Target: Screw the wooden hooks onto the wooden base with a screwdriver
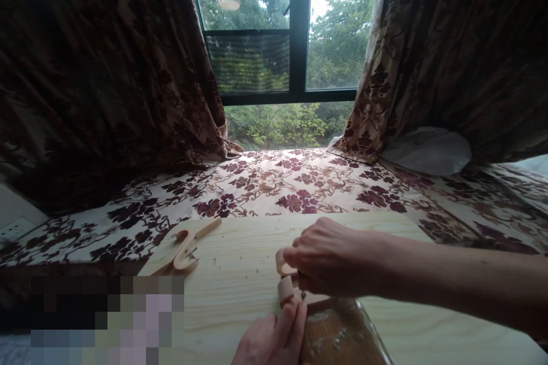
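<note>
A pale curved wooden piece (pixel 286 290), with rounded, hook-like ends, lies under my hands on a light wooden board (pixel 231 308). My left hand (pixel 274 333) holds its near curl with fingertips pressed together. Just above it, my right hand (pixel 323 262) is closed in a fist over the middle of the piece. Whatever its fingers grip is hidden. Beside my left hand is a brown wooden slab (pixel 338 333) with a shiny, clear edge, and the curved piece reaches its far end. Another curved wooden piece (pixel 186 251) rests at the board's far left corner.
Dark crumbs are scattered over the board. Beyond it spreads a floral cloth (pixel 282 182) up to a window (pixel 298 68) between heavy patterned curtains (pixel 368 108). A whitish translucent bag (pixel 428 151) lies at the right. The lower left corner is pixelated.
</note>
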`<control>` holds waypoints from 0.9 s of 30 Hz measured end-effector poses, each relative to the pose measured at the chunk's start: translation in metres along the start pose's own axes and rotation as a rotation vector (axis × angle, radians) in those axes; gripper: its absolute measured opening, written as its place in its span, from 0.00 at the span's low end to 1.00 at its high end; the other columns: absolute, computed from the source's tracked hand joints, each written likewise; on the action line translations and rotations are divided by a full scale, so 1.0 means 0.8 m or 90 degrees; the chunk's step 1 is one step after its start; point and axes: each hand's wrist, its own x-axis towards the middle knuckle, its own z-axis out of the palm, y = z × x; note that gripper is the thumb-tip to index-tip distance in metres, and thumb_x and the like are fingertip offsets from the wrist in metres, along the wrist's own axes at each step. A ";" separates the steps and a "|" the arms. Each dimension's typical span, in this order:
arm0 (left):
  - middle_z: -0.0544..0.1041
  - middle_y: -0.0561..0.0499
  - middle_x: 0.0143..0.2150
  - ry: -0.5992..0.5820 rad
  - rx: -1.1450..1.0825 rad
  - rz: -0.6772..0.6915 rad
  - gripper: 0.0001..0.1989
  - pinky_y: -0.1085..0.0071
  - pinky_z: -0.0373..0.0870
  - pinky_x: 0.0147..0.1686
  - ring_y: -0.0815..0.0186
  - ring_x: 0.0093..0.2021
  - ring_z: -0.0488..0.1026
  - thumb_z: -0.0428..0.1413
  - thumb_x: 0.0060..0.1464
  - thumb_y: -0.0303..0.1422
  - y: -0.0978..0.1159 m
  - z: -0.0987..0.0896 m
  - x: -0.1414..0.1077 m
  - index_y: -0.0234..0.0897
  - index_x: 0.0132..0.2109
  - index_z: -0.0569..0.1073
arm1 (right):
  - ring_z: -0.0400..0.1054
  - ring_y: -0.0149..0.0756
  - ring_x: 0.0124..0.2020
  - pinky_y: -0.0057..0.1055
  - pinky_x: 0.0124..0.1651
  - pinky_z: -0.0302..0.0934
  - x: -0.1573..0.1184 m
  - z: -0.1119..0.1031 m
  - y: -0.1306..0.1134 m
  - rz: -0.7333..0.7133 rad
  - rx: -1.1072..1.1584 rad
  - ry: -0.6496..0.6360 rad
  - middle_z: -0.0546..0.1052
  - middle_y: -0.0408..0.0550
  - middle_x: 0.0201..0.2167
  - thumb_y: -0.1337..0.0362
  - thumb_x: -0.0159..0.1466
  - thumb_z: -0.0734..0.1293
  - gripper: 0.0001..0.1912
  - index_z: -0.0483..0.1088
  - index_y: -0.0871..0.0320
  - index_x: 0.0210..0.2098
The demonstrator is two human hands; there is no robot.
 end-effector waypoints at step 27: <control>0.58 0.37 0.62 -0.148 -0.183 -0.014 0.35 0.58 0.68 0.47 0.54 0.52 0.68 0.48 0.47 0.27 -0.007 -0.031 0.007 0.28 0.63 0.49 | 0.55 0.28 0.17 0.30 0.20 0.41 -0.004 0.005 0.000 0.013 0.026 -0.028 0.71 0.44 0.19 0.68 0.62 0.59 0.08 0.68 0.61 0.29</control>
